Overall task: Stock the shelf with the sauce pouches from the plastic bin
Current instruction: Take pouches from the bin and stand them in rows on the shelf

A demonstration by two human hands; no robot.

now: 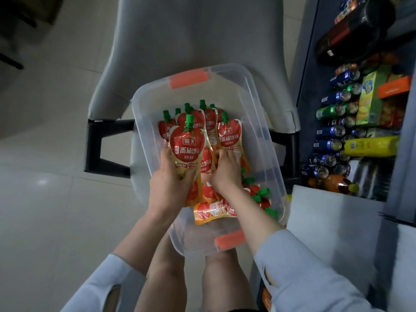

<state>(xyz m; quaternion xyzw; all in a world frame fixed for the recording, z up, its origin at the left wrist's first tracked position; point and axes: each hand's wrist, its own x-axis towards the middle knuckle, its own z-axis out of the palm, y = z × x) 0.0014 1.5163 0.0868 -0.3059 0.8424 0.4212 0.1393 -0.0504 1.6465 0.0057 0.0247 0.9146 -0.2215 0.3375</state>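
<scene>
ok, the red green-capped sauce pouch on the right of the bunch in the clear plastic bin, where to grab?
Probably the lower body, pinched across its flat faces, coming from the near side. The red green-capped sauce pouch lies cap-end away, other pouches crowd its left, and the right hand sits at its bottom edge.

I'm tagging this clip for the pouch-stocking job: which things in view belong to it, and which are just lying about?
Belongs to the job:
sauce pouches in the plastic bin; left hand gripping the front pouch; right hand among the pouches; shelf.

Just lying about:
grey chair; drink cans, yellow bottle and dark bottle already on the shelf.
</scene>
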